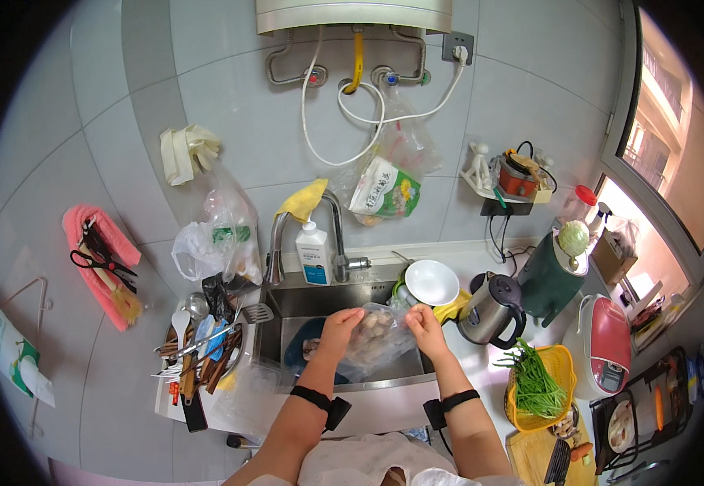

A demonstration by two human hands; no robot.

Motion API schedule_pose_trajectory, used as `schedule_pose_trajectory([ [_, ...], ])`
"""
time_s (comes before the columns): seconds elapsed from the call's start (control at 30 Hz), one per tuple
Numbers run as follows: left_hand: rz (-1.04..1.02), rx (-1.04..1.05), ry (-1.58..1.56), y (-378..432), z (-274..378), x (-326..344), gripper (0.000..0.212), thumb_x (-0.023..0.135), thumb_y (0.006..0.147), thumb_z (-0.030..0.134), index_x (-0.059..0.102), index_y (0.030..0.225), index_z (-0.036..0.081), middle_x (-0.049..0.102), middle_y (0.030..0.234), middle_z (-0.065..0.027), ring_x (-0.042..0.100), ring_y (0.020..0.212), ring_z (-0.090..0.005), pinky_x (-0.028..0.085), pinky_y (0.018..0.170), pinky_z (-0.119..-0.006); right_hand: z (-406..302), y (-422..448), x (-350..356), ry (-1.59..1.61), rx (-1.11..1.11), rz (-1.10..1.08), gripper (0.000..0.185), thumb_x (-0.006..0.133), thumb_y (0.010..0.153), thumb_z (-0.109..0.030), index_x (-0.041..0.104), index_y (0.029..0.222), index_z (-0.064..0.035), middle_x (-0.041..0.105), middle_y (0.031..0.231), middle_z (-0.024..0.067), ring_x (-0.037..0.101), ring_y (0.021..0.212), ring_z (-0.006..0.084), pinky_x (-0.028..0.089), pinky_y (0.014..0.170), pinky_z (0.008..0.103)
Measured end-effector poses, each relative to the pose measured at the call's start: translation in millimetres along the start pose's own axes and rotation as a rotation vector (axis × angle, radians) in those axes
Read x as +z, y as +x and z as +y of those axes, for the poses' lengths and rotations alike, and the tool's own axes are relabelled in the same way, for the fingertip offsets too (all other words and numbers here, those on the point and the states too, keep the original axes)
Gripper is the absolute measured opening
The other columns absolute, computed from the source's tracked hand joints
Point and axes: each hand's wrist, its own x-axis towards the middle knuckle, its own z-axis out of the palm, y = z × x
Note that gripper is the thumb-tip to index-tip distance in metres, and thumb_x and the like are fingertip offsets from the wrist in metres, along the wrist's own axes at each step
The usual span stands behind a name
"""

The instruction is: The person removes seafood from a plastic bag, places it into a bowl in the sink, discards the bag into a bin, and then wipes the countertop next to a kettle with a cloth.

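Note:
Both of my hands hold a clear plastic bag (382,349) up over the steel sink. My left hand (341,331) pinches its left upper edge and my right hand (426,328) grips the right one. Pale brownish lumps (377,325) show through the plastic; what food they are I cannot tell. Below the bag, the stainless steel sink (291,307) holds a dark blue basin (297,346), partly hidden by my left forearm, with some pieces of food inside. A white bowl (432,283) stands beside the sink's back right corner, just beyond my right hand.
A chrome faucet (335,228) with a yellow cloth and a white pump bottle (314,254) rise behind the sink. Utensils (197,346) crowd the left. At right are an electric kettle (493,311), a yellow basket (561,358) of green stalks, a rice cooker (601,346) and a cutting board (525,452).

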Motion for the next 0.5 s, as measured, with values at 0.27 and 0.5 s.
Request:
schedule_pose_trajectory([
  [0.27, 0.093, -0.086, -0.266, 11, -6, -21, 0.024, 0.063, 0.083, 0.015, 0.064, 0.099, -0.004, 0.064, 0.096, -0.0066, 0.057, 0.089, -0.0133, 0.042, 0.081, -0.025, 15, -14, 7, -0.046, 0.182, -0.041, 0.016, 0.062, 0.085, -0.014, 0.065, 0.090, 0.0012, 0.062, 0.076, 0.0023, 0.055, 0.067, 0.0081, 0.045, 0.063, 0.0210],
  [0.5, 0.260, -0.169, -0.518, 3, -40, -23, 0.024, 0.065, 0.082, 0.013, 0.063, 0.099, -0.004, 0.063, 0.097, -0.0077, 0.057, 0.089, -0.0146, 0.043, 0.081, -0.026, 30, -5, 1, 0.060, 0.278, -0.071, 0.019, 0.062, 0.085, -0.015, 0.065, 0.093, 0.0020, 0.065, 0.084, 0.0053, 0.060, 0.075, 0.0105, 0.047, 0.070, 0.0213],
])
